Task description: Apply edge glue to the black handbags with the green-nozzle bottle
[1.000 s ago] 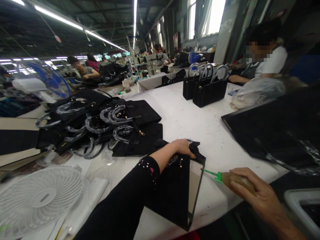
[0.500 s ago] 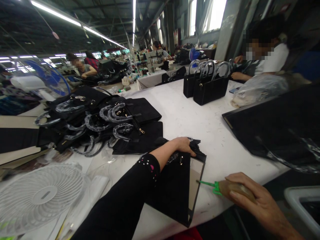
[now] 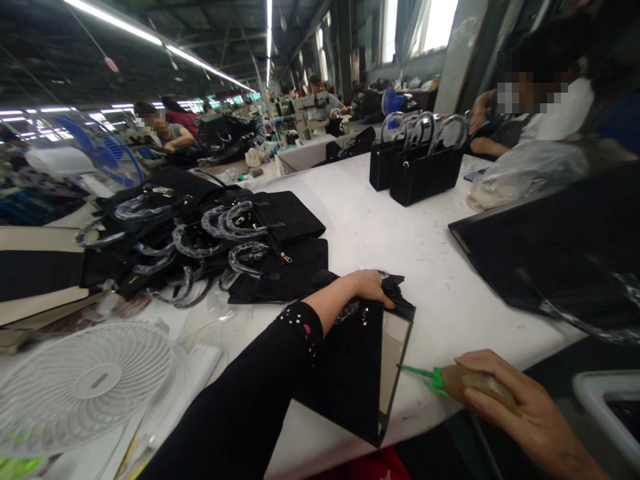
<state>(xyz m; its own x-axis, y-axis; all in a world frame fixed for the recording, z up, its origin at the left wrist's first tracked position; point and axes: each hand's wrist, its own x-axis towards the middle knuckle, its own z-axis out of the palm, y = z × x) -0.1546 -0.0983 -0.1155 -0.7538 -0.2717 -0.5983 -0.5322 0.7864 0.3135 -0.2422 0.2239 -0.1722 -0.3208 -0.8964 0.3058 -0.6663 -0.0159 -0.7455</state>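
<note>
- The black bag (image 3: 353, 373) lies at the near edge of the counter (image 3: 370, 220), its lowest corner pointing towards that edge; the heap of other black bags (image 3: 295, 217) sits beyond it, to the left.
- An open side shows a pale strip (image 3: 393, 357), whose long axis runs from the far end near the left hand down towards the counter's near edge.
- The left hand (image 3: 369, 285) reaches across from the left and bends over the far end of the bag, on bunched black fabric; the fingers are partly hidden, so how tightly they close cannot be told.
- The right hand (image 3: 505, 393) is off to the right, above the sloping near edge, its fingers wrapped round an amber bottle (image 3: 453, 382).
- The bottle's green nozzle (image 3: 419, 371) points left, crosswise to the strip, with its tip at the right-hand rim, about midway along; touching or just above cannot be told.
- The left hand is nearer to the bag itself; the right meets it only through the nozzle.
</note>
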